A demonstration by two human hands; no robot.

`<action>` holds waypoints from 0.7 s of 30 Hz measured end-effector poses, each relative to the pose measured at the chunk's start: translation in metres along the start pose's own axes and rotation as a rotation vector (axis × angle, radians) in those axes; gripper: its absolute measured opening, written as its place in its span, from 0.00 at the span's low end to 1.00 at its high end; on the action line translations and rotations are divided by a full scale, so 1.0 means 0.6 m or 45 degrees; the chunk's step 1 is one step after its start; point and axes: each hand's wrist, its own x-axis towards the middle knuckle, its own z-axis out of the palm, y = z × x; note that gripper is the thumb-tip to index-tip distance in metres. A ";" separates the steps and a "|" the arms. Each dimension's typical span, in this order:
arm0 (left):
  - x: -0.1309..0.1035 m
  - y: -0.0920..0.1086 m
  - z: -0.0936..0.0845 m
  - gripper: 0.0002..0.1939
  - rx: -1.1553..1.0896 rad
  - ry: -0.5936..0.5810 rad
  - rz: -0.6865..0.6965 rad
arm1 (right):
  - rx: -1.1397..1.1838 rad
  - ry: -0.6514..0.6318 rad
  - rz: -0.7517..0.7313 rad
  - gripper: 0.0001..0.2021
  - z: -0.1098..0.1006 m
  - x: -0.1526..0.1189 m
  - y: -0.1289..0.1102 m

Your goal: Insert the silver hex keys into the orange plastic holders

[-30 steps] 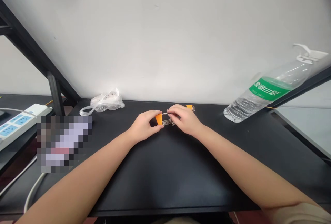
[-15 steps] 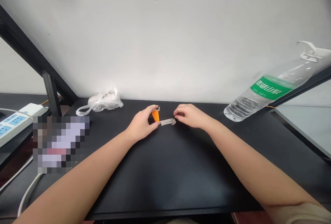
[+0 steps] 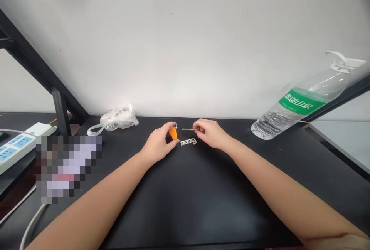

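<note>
Between thumb and fingers, my left hand (image 3: 157,145) grips an orange hex key holder (image 3: 173,133). A bit of metal shows at the holder's far end, by my fingertips. My right hand (image 3: 210,132) pinches a thin metal hex key (image 3: 187,129), whose straight shank points left toward the holder without touching it. Its other end is hidden in my fingers. Several L-shaped hex keys (image 3: 188,141) lie side by side on the black table between my hands, their bent ends to the right.
A crumpled clear plastic bag (image 3: 119,119) lies near the wall at left. At right stands a large water bottle (image 3: 300,101) with a green label. A white power strip (image 3: 20,144), a white cable (image 3: 30,219) and a pixelated object (image 3: 69,169) are at far left.
A hex key now shows in my right hand, pointing left; before, none was visible there. My left hand keeps hold of the orange holder. The whole view has shifted slightly.
</note>
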 end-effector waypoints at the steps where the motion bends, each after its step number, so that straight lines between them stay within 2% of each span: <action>1: 0.000 0.000 0.000 0.31 0.005 -0.003 -0.003 | 0.066 0.055 -0.073 0.07 -0.002 0.000 -0.005; 5: -0.001 0.003 -0.001 0.30 0.040 0.000 0.012 | 0.192 0.193 -0.291 0.11 -0.004 -0.004 -0.026; 9: -0.002 0.004 0.000 0.29 0.052 0.005 0.059 | 0.163 0.173 -0.369 0.13 0.001 -0.008 -0.034; 21: -0.006 0.003 0.001 0.29 0.021 -0.001 0.098 | 0.109 0.202 -0.398 0.14 -0.003 -0.010 -0.029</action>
